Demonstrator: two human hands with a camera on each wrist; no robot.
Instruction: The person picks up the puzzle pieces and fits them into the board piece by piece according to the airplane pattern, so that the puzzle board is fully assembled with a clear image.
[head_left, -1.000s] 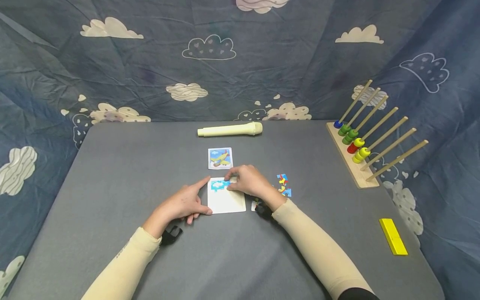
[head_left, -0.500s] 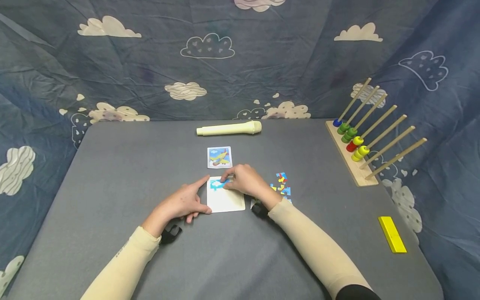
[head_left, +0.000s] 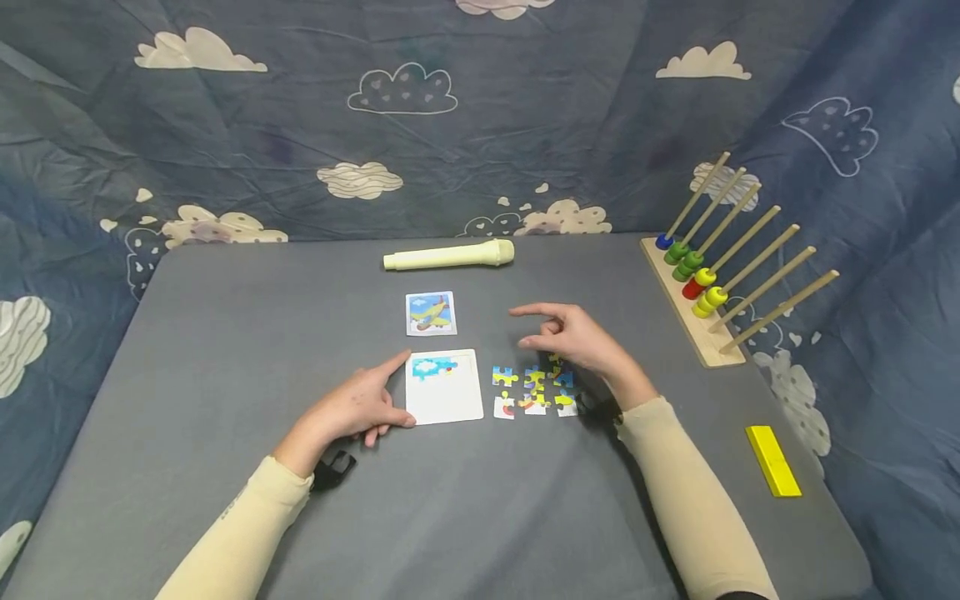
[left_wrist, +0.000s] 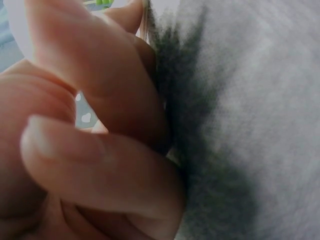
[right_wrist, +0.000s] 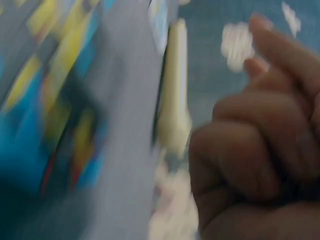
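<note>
In the head view a white square puzzle tray (head_left: pixel 446 404) lies on the table. Joined blue puzzle pieces (head_left: pixel 431 367) with a white cloud sit along its top left. My left hand (head_left: pixel 356 406) touches the tray's left side, index finger at the upper corner and thumb at the lower. Loose puzzle pieces (head_left: pixel 535 403) in blue, yellow, white and red lie right of the tray. Over their far side hovers my right hand (head_left: pixel 581 337), index finger and thumb apart, nothing between them. The right wrist view shows its other fingers (right_wrist: pixel 235 155) curled and the pieces blurred.
Behind the tray lies a picture card (head_left: pixel 431 314) of a yellow plane. Farther back is a cream toy microphone (head_left: pixel 448 255). A wooden peg rack (head_left: pixel 693 308) with coloured beads stands at the right, and a yellow block (head_left: pixel 773 461) lies nearer me.
My right hand has left the tray and moved right, over the loose pieces. The blue pieces it was touching now show in the tray. The left hand stays at the tray's edge.
</note>
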